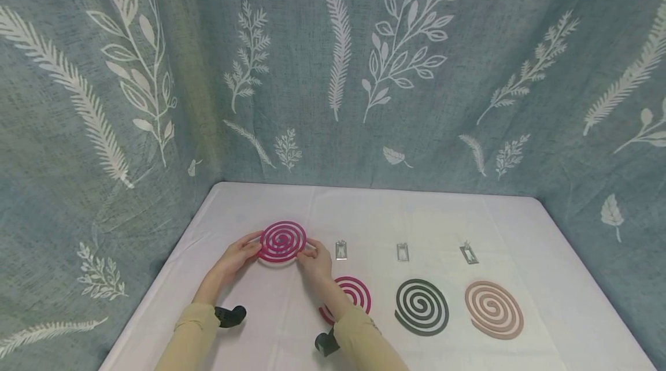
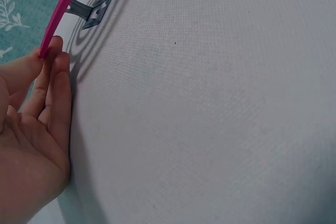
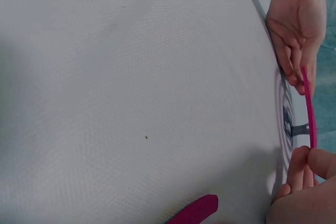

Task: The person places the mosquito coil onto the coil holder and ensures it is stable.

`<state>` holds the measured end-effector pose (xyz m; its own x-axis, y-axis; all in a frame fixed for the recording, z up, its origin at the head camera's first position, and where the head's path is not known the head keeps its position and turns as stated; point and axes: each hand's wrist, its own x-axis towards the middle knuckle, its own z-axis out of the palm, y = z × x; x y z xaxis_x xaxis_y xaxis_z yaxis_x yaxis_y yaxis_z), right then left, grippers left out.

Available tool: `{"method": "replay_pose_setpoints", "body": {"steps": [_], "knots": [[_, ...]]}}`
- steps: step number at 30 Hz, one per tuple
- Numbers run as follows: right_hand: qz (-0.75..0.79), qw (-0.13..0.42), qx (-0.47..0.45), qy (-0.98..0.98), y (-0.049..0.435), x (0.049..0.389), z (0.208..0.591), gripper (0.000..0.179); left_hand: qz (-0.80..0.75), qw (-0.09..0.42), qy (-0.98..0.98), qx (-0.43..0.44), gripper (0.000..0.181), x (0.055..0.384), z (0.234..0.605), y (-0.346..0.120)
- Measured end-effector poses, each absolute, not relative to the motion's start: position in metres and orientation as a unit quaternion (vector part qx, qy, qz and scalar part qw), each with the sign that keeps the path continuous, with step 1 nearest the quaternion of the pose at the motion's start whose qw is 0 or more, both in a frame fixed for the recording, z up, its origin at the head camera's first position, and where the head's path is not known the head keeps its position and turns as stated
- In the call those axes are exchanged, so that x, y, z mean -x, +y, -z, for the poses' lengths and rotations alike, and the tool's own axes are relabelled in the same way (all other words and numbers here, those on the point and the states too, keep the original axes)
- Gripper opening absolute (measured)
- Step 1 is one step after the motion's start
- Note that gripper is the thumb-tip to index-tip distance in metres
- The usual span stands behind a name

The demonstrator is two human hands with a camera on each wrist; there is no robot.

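Note:
A pink mosquito coil (image 1: 282, 239) is held level over the left part of the white table. My left hand (image 1: 236, 255) pinches its left edge between thumb and fingers. On the opposite edge, my right hand (image 1: 316, 261) pinches the rim the same way. Beneath the coil stands a small metal coil stand (image 2: 97, 11), its upright reaching the coil's underside in the left wrist view. The right wrist view shows the raised coil (image 3: 310, 111) edge-on between both hands. A second pink coil (image 1: 370, 301) lies flat, partly hidden under my right forearm.
To the right lie a dark green coil (image 1: 421, 306) and a brown coil (image 1: 493, 308). Behind them are three flat metal stands: the left one (image 1: 340, 250), the middle one (image 1: 403, 252) and the tilted right one (image 1: 469, 253). A leaf-patterned curtain (image 1: 312, 70) rises behind the table (image 1: 416, 209).

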<state>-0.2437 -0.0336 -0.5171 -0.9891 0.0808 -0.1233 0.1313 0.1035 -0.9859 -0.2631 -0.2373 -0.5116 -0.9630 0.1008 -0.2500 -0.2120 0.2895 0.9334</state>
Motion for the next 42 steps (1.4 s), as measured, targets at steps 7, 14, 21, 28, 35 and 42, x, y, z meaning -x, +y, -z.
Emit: {"method": "replay_pose_setpoints", "body": {"steps": [7, 14, 21, 28, 35, 42], "knots": [[0.655, 0.026, -0.093, 0.749, -0.037, 0.245, 0.516, 0.038, -0.595, 0.140, 0.791, 0.030, 0.052, 0.264, 0.513, -0.239], [0.653, 0.024, -0.088, 0.752, -0.037, 0.247, 0.520, 0.037, -0.595, 0.142, 0.790, 0.031, 0.051, 0.264, 0.511, -0.239], [0.657, 0.024, -0.090, 0.748, -0.038, 0.248, 0.520, 0.037, -0.595, 0.139, 0.791, 0.029, 0.051, 0.264, 0.512, -0.239], [0.659, 0.021, -0.096, 0.745, -0.038, 0.245, 0.519, 0.036, -0.608, 0.134, 0.782, 0.025, 0.052, 0.261, 0.510, -0.237], [0.657, 0.013, -0.093, 0.748, -0.039, 0.245, 0.520, 0.035, -0.616, 0.128, 0.777, 0.000, 0.059, 0.260, 0.513, -0.241], [0.657, 0.011, -0.094, 0.748, -0.039, 0.246, 0.521, 0.035, -0.638, 0.120, 0.760, -0.029, 0.057, 0.264, 0.523, -0.248]]}}
